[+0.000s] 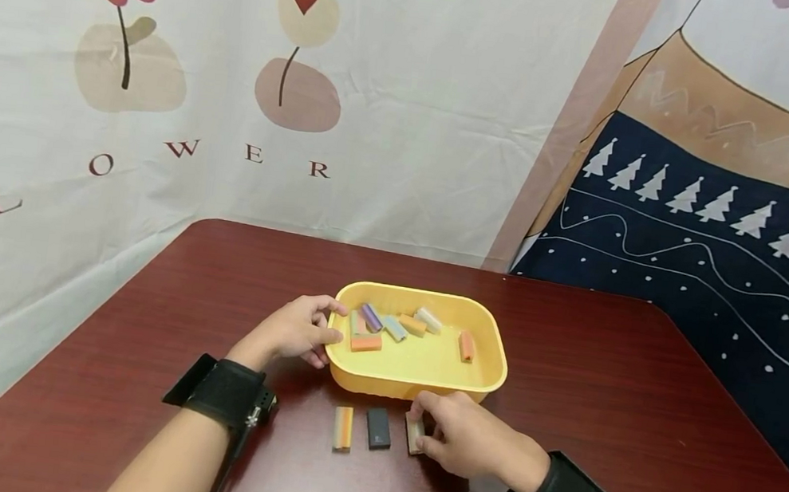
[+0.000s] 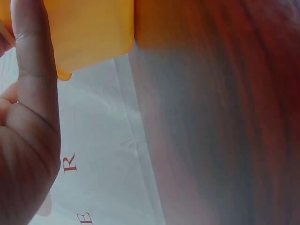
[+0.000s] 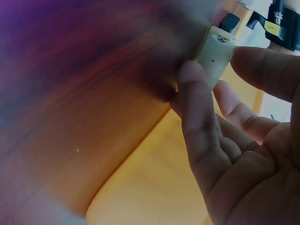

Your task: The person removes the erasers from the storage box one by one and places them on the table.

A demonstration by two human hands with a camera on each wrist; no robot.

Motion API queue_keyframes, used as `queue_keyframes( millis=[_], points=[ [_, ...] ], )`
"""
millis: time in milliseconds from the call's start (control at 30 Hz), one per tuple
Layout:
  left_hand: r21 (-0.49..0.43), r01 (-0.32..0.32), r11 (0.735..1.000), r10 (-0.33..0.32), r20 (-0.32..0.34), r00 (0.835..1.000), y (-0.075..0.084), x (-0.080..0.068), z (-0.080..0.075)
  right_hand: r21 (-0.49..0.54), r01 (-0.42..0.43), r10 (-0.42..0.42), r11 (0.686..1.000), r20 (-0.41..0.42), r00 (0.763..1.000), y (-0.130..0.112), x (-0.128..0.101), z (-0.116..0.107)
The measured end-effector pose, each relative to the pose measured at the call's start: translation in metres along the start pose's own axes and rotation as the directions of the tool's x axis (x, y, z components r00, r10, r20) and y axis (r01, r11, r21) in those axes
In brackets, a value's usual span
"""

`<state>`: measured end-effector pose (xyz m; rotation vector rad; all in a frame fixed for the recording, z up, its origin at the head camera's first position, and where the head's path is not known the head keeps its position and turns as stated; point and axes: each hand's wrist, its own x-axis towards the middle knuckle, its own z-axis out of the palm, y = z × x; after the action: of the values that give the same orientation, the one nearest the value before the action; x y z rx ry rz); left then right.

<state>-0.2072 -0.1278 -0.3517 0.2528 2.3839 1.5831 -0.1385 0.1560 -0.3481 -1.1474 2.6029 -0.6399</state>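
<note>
left hand (image 1: pixel 299 328): grasping the left end of the yellow tub (image 1: pixel 439 368), thumb and a finger at the rim, other fingers lower, outside the wall.
right hand (image 1: pixel 464 436): pinching the pale block (image 1: pixel 413 434) between thumb and fingers, a narrow grip just as wide as the block.
row before the tub: striped block (image 1: pixel 342 429), then dark block (image 1: pixel 378 429), then the pale block at the right end, just in front of the tub's near side.
inside the tub: a loose cluster toward the left, with a purple block (image 1: pixel 371 317), light blue block (image 1: pixel 395 327) and white block (image 1: pixel 428 319) among them; one orange block (image 1: pixel 466 347) lies apart on the right.
table (image 1: pixel 234 261): reddish brown, with wood grain.
behind: white cloth (image 1: pixel 422 121) with printed flowers and letters; at right, dark blue cloth (image 1: pixel 690 253) with white trees.
hard to see: the pale block is partly covered by the right hand, and whether it touches the table i cannot tell; left wrist view cuts off most of the tub; the tabletop blurs in right wrist view.
</note>
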Motion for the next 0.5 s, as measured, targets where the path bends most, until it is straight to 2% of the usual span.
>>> queue_keyframes(
  millis=[233, 500],
  points=[
    [-0.005, 0.005, 1.0, -0.005, -0.002, 1.0, 0.0015, -0.0018, -0.0006, -0.066, 0.02, -0.021, 0.998, -0.009, 1.0, -0.0001, 0.0002, 0.0012],
    [-0.008, -0.002, 1.0, 0.002, 0.007, 1.0, 0.0018, -0.0023, 0.0002, -0.045, 0.0, 0.002, 0.999, 0.038, 0.999, 0.0005, -0.0008, -0.0017]
  ],
)
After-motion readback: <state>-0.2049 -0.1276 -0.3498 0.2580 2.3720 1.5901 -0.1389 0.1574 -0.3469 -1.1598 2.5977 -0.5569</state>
